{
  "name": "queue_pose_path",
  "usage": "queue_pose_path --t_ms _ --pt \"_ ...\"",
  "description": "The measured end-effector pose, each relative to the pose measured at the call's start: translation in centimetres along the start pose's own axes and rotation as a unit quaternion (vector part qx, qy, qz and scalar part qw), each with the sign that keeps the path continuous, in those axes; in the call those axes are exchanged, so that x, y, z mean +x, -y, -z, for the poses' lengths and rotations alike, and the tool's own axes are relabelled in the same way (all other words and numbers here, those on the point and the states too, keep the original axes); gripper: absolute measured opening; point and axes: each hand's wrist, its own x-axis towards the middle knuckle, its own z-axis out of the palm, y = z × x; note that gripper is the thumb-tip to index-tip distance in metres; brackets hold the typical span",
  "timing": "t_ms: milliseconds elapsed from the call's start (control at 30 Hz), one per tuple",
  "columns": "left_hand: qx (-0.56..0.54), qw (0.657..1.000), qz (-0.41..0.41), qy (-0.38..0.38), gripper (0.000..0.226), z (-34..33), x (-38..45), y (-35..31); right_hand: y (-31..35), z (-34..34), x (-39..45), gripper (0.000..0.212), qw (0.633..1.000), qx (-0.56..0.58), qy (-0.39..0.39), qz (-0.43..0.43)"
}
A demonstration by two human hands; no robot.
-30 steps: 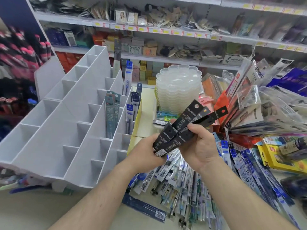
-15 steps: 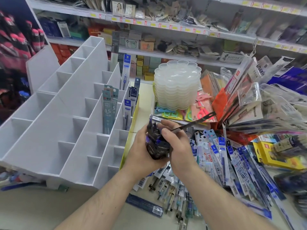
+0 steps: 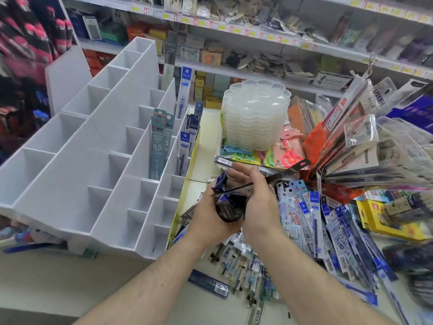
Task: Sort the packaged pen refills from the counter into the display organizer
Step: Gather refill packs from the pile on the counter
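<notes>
I am at the gathering step: my left hand curls round a bundle of black, glossy packaged pen refills, held above the near middle of the cream counter, just off the right edge of the white tiered plastic display organizer. My right hand pinches one long black refill pack between thumb and fingers, drawing it out toward the counter's right side. Next I judge the bundle must be squared up and dropped upright into one free compartment near the organizer's right edge. Counting: the bundle looks like four or five packs, though overlap blurs it. In the organizer stand two teal packs and about four blue-and-white packs. Too many blue refill packs to count lie spread along the counter's near right edge.
</notes>
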Motion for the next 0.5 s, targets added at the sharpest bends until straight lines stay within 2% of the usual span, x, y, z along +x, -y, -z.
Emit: queue_pose_path --t_ms 133,300,333,400,433,500 --pt "0.059 0.998 0.023 -0.01 0.043 0.2 0.4 0.2 1.2 0.6 1.1 0.039 0.994 0.088 -0.033 -0.052" --pt "0.044 0.997 0.053 0.039 0.022 1.5 0.3 -1.2 4.8 3.1 2.8 0.028 0.987 0.148 -0.055 0.025" --pt "0.032 0.997 0.055 0.038 0.023 1.8 0.3 -1.5 5.2 3.8 2.9 0.025 0.99 0.114 -0.065 0.05" --pt "0.008 0.999 0.051 0.002 0.025 2.6 0.5 -2.1 4.9 5.0 2.6 0.021 0.992 -0.061 -0.083 0.072" --pt "-0.01 0.999 0.049 -0.018 0.023 2.9 0.6 -2.1 4.3 5.4 2.3 0.023 0.982 -0.166 -0.072 0.062" --pt "-0.059 0.996 0.053 -0.038 0.017 3.0 0.8 -2.9 2.5 5.4 1.5 0.041 0.946 -0.324 0.005 0.016"
